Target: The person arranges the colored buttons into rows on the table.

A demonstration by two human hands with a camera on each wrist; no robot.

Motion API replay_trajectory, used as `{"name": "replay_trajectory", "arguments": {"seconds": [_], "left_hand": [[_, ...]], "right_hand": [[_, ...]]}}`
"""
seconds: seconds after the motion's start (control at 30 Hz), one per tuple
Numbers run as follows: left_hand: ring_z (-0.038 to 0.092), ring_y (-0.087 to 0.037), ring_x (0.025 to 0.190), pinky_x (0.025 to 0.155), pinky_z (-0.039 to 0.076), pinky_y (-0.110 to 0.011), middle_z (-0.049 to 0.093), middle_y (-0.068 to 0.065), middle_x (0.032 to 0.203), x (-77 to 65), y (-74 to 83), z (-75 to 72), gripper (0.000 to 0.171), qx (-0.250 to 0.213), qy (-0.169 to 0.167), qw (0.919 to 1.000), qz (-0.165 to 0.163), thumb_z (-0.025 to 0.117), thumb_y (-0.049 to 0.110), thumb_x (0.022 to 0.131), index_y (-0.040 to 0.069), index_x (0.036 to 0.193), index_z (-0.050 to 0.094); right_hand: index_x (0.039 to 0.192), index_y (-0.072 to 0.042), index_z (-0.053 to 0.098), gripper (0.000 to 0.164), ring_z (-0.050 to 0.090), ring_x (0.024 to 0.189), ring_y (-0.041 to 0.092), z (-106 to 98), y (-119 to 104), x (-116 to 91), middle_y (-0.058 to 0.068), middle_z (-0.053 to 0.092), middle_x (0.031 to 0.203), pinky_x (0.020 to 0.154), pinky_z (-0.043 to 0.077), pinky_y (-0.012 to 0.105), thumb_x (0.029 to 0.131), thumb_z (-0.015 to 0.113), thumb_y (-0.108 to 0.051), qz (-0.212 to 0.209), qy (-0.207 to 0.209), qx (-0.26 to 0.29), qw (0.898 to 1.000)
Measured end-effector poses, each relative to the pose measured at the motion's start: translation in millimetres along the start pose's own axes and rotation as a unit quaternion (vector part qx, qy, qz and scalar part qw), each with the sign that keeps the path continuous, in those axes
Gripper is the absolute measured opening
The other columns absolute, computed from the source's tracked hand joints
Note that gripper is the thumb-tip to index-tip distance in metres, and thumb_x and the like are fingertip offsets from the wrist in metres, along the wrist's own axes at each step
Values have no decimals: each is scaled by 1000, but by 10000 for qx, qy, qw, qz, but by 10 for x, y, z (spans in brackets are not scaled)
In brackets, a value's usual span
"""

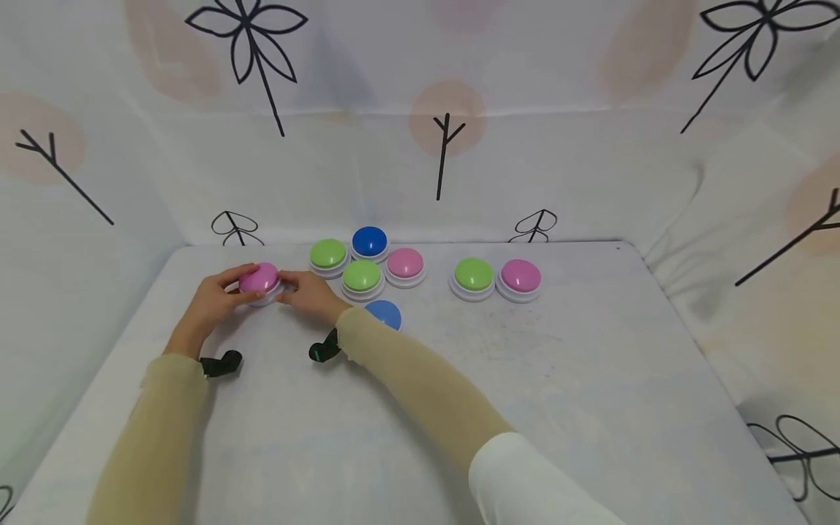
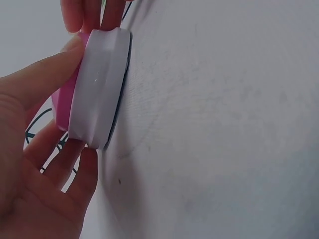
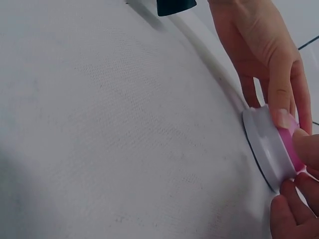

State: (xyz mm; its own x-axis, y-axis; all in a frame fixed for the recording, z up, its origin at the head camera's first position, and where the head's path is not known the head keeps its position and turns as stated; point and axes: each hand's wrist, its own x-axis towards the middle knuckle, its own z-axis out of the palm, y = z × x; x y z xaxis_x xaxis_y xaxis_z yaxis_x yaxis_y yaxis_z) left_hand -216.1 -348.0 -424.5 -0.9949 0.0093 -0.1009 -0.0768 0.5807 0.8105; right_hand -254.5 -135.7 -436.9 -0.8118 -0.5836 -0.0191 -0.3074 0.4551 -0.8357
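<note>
A pink push button [image 1: 261, 278] with a white round base is at the table's far left, between both hands. My left hand [image 1: 213, 295] grips its left side. In the left wrist view the thumb lies at the edge of the pink dome [image 2: 65, 102], the other fingers under the white base [image 2: 99, 84]. From the opposite side my right hand [image 1: 313, 297] pinches the same button, its thumb and fingers around the rim in the right wrist view. There the base [image 3: 266, 144] stands close over the table. Behind the right forearm a blue button [image 1: 386, 313] is partly hidden.
Right of the hands stand two green buttons [image 1: 327, 254] [image 1: 362, 275], a dark blue one [image 1: 370, 241] and a pink one [image 1: 405, 263], close together. Farther right a green button [image 1: 474, 275] and a pink button [image 1: 520, 276] sit side by side. A patterned cloth [image 1: 367, 168] hangs behind the white table [image 1: 558, 408].
</note>
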Motion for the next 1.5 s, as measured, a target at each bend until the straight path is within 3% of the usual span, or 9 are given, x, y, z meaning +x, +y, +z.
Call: {"name": "replay_trajectory", "arguments": {"seconds": [0.27,0.53,0.83,1.1,1.3,1.5], "left_hand": [[25,-44,144,112,23,-64,32,-17,158,-29,-35,6,76,175,-199,9995,-141,83,29,83,15,149,48],[33,-41,141,111,33,-55,37,-18,156,-146,21,-1,70,306,-501,9983,30,82,20,83,11,145,53],[42,-41,136,107,39,-54,43,-15,152,-280,94,94,75,449,-698,9965,78,88,32,76,16,143,57],[43,-40,135,104,41,-51,47,-13,150,-451,135,192,72,510,-881,9946,220,87,30,76,19,141,59],[44,-35,136,101,46,-39,49,-9,149,-524,134,268,69,422,-1072,9919,532,88,26,75,19,139,62],[46,-30,135,96,48,-27,50,-12,148,-553,126,343,65,271,-1321,9840,1166,87,17,77,13,137,63]], "right_hand": [[148,-14,49,59,44,137,12,-55,-46,-120,-1,50,148,109,34,22,94,70,-23,270,-48,-65,9996],[148,-19,49,59,44,136,11,2,-7,-319,-4,50,148,109,34,22,93,71,-24,253,39,-401,9989],[143,-17,57,51,48,133,10,15,-53,-580,-4,56,142,105,40,23,94,70,-20,281,415,-536,9973],[143,-17,56,50,48,133,11,32,-84,-678,-3,56,143,105,40,22,94,69,-18,200,370,-878,9952],[141,-17,58,50,52,129,10,3,-78,-776,-4,59,139,103,41,20,93,71,-19,-20,266,-1183,9926],[138,-17,62,47,59,117,9,-59,-52,-960,-4,65,130,96,46,19,92,71,-21,-149,284,-1387,9898]]}}
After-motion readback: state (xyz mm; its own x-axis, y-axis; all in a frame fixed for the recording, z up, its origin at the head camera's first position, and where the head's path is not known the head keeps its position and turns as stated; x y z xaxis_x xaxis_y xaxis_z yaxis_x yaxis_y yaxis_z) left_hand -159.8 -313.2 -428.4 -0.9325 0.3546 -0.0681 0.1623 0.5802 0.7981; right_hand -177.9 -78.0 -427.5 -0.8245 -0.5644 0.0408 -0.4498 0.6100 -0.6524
